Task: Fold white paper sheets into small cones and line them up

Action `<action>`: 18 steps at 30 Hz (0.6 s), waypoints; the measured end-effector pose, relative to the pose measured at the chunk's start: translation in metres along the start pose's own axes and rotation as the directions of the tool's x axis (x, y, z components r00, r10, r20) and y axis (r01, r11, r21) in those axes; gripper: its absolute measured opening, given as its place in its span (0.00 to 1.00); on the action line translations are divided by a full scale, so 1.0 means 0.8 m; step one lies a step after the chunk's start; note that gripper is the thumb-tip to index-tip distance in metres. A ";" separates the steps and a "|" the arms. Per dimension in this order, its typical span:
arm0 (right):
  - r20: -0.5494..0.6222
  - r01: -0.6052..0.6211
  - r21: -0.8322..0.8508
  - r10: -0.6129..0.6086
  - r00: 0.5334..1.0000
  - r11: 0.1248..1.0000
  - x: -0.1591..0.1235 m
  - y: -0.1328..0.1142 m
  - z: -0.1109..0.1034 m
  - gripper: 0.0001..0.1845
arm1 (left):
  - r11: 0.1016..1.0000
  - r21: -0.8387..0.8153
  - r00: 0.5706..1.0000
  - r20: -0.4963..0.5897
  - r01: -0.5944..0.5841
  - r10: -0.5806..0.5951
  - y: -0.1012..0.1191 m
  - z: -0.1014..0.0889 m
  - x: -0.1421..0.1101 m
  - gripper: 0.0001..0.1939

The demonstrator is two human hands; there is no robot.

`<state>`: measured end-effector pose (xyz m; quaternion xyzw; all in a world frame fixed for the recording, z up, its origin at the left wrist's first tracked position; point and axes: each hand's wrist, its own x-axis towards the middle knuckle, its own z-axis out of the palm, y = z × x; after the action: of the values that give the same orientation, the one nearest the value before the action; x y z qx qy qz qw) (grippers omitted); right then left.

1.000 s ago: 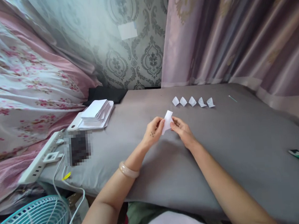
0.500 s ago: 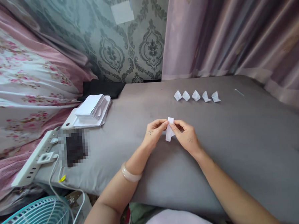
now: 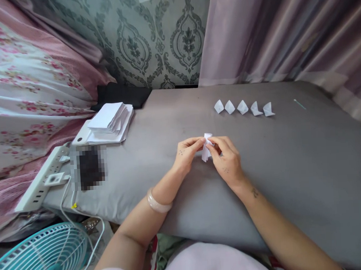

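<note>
a grey cloth-covered worktop spreads widest, with a blue-green fan below its near left corner. toward the far left sits a stack of white paper, loosely squared, edges fanning a little. over the middle, near the front, the left hand and the right hand face each other, thumbs and fingers pinched together on one small folded paper. that piece is between the two hands, held up at a slant, its top end poking above the fingertips and a narrow tail hanging below; the fingers hide its middle folds. it should be very light, stiffer where layers double up and floppy at single edges, dry rather than slippery, and easy to crease wrongly or tear. the best hold is likely a soft pinch on the layered part near the folds, leaving the loose tail alone. smaller yet, five folded pieces line up beyond the right hand, well apart from it, and a thin stick lies further right.
</note>
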<state>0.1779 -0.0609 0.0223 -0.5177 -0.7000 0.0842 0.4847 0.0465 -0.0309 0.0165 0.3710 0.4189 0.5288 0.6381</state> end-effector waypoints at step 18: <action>0.012 0.072 -0.114 -0.071 0.997 0.991 -0.005 0.000 0.007 0.20 | 0.999 -0.053 1.000 0.017 -0.001 0.002 -0.001 0.001 -0.003 0.13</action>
<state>0.1737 -0.0618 0.0167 -0.5189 -0.7237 0.0288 0.4541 0.0473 -0.0331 0.0159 0.3587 0.3993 0.5369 0.6509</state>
